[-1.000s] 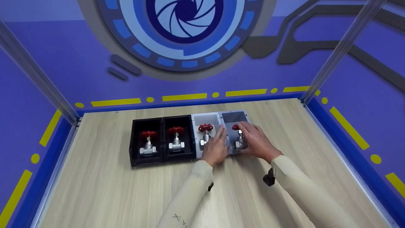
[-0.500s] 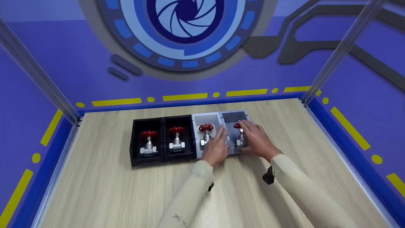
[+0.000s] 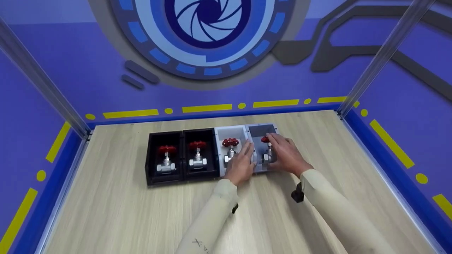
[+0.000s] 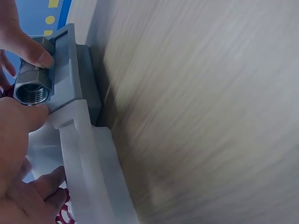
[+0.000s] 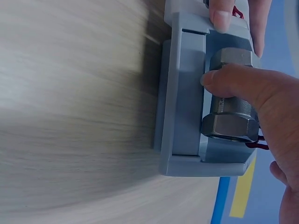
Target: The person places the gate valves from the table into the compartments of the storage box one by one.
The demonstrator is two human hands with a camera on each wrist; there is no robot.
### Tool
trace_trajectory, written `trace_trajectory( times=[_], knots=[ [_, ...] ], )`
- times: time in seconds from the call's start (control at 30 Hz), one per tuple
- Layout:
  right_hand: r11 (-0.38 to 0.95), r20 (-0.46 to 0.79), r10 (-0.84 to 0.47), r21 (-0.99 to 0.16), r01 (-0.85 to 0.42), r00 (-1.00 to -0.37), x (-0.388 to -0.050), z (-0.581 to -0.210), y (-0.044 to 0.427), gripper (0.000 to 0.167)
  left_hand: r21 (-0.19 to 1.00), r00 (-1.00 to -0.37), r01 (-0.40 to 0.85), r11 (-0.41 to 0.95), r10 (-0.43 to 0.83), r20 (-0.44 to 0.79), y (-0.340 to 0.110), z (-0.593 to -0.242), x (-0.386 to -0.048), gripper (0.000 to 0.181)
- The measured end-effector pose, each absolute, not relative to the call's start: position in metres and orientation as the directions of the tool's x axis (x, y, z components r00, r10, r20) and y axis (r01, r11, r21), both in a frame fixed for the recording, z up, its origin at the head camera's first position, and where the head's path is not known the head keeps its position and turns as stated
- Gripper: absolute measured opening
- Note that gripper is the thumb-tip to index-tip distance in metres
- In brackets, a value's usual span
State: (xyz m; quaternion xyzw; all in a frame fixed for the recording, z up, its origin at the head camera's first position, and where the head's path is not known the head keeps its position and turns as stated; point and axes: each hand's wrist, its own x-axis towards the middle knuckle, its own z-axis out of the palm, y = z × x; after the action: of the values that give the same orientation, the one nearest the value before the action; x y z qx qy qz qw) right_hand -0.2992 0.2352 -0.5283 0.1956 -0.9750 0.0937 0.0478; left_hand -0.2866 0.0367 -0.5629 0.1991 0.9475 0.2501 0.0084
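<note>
In the head view, my right hand (image 3: pixel 289 155) holds a metal valve (image 3: pixel 267 155) with a red handwheel in the grey bin (image 3: pixel 260 130). Its fingers lie on the handwheel, and in the right wrist view its thumb presses on the valve's body (image 5: pixel 233 107). My left hand (image 3: pixel 241 167) rests along the divider between the grey bin and the white bin (image 3: pixel 230 131), its upper fingers straight. Its thumb (image 4: pixel 35 115) touches the grey bin's side of the divider. Another valve (image 3: pixel 230 152) stands upright in the white bin, partly hidden by the left hand.
Two black bins (image 3: pixel 165 138) adjoin the white one on the left. Each contains an upright valve (image 3: pixel 197 158) with a red handwheel. The bins stand on a wood-grain table (image 3: pixel 141 218), enclosed by purple panels (image 3: pixel 60 77) and metal posts (image 3: pixel 388 53).
Over the last second the valve in the grey bin has shifted slightly right with my right hand. The left hand stays in place on the divider.
</note>
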Motion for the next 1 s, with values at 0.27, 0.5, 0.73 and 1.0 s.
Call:
trace_trajectory(
  times=[0.27, 0.5, 0.73, 1.0],
  knots=[
    [0.906, 0.127, -0.376, -0.158, -0.393, -0.918, -0.303, -0.529, 0.232, 0.111, 0.494, -0.912, 0.393, 0.775, 0.397, 0.102, 0.035, -0.565, -0.288, 0.07],
    [0.908, 0.1, -0.378, -0.153, -0.389, -0.92, -0.309, -0.526, 0.228, 0.11, 0.484, -0.905, 0.413, 0.772, 0.408, 0.122, 0.034, -0.567, -0.289, 0.07],
    [0.91, 0.091, -0.382, -0.138, -0.392, -0.92, -0.315, -0.523, 0.225, 0.11, 0.502, -0.909, 0.396, 0.769, 0.404, 0.098, 0.034, -0.566, -0.288, 0.07],
    [0.914, 0.066, -0.364, -0.165, -0.369, -0.929, -0.322, -0.528, 0.22, 0.108, 0.509, -0.912, 0.381, 0.772, 0.406, 0.068, 0.033, -0.564, -0.288, 0.071]
  ],
)
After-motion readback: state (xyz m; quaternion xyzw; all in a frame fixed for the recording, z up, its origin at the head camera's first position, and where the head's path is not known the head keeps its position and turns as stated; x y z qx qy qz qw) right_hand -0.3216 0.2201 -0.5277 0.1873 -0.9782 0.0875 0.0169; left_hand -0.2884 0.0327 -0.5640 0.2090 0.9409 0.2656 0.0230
